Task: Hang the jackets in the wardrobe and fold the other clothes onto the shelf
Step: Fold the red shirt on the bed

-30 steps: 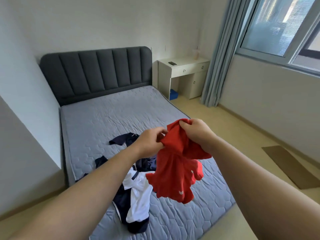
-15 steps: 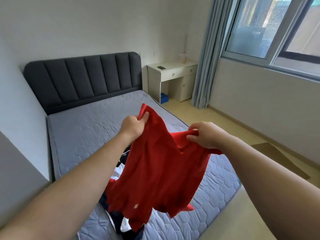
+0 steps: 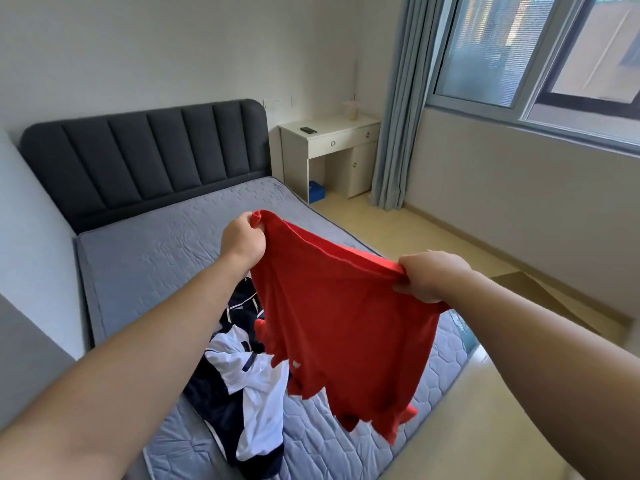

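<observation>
Grey quilted mattress [image 3: 145, 251] fills the left of the room, backed by a dark padded headboard [image 3: 145, 157] against the wall. Over it, the left hand [image 3: 242, 240] is clenched on one corner of a red garment [image 3: 346, 323], fingers bunched round a gather of cloth. Below that hand, a navy and white jacket [image 3: 249, 382] lies crumpled on the near part of the mattress, partly hidden by the red cloth.

The red garment hangs in the air between the hands, its upper edge pulled into a nearly straight line and the rest dropping in loose, uneven folds. I cannot tell whether the held edge is the hem or the shoulders. At its other end the right hand [image 3: 427, 277] grips the edge, thumb and fingers curled over it. Farther right are a blue-grey curtain [image 3: 398, 116] and a window [image 3: 519, 53]; no wardrobe or shelf is in view.

The step in hand looks like spreading this piece out for folding. To do it well:

- Grip matching points on both sides so the cloth hangs square.
- Give it a light shake to free the lower folds.
- Lay it flat on the bare mattress beyond the jacket, not on top of it.
- Smooth it before making the first fold.
</observation>
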